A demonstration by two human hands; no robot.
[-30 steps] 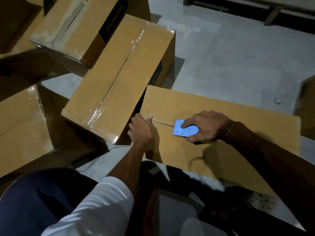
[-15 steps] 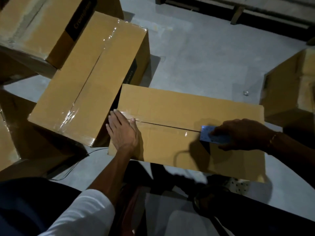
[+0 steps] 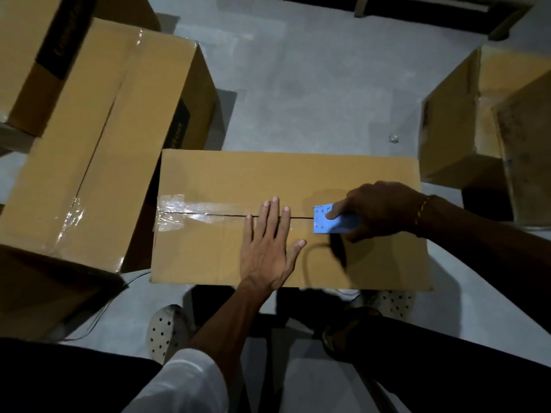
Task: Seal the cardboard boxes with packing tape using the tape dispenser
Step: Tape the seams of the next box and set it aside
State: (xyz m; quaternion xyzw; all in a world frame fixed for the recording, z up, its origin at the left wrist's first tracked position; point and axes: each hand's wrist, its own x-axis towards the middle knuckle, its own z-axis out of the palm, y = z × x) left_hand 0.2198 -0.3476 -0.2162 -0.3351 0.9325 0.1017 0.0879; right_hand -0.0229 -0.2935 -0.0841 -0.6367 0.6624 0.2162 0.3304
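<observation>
While tape runs along the seam, the brown cardboard box (image 3: 286, 180) sits on the grey floor (image 3: 313, 84), roughly three-quarters taped.
Right hand (image 3: 384, 210) grips the blue tape dispenser (image 3: 334, 219) on the seam; left hand (image 3: 268, 248) lies flat, fingers spread, pressing the clear tape (image 3: 190, 213). Best to keep the dispenser centred on the slit and pull over the far edge. Taped boxes (image 3: 98, 138) crowd the left; another carton (image 3: 483, 120) stands near the right end.

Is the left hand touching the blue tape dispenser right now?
Apart. The head view shows bare cardboard between the left hand, flat on the box, and the tape dispenser held by the right hand.
</observation>
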